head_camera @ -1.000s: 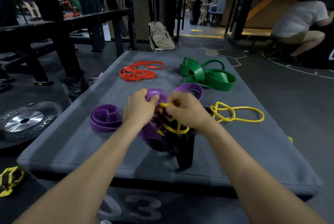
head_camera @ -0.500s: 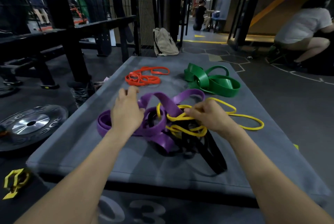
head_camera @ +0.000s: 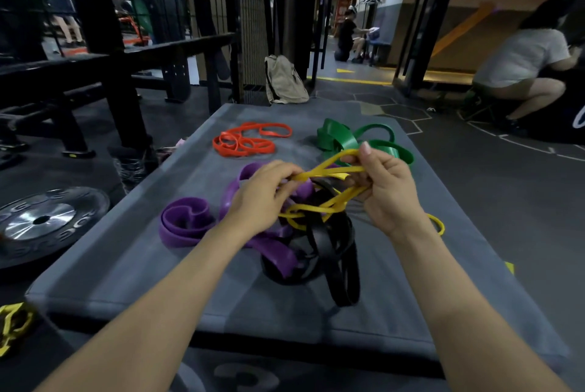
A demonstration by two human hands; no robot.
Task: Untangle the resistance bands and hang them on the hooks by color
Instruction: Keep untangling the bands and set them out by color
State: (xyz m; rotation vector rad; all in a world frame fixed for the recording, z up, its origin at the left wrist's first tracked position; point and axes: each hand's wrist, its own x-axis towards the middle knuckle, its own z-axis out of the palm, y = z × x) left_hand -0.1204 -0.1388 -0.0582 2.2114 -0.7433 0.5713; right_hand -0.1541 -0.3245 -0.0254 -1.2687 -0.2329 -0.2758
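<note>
left hand grip – pinches yellow band | right hand grip – same

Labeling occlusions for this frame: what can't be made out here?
- Head view: how the yellow band threads through the black bands and purple bands; the left hand and right hand cover the crossings.
- Head view: the hooks; none in frame.
- Head view: yellow object, cut off by the left edge.
- Head view: number of orange bands; overlapping loops, too small to count.
</note>
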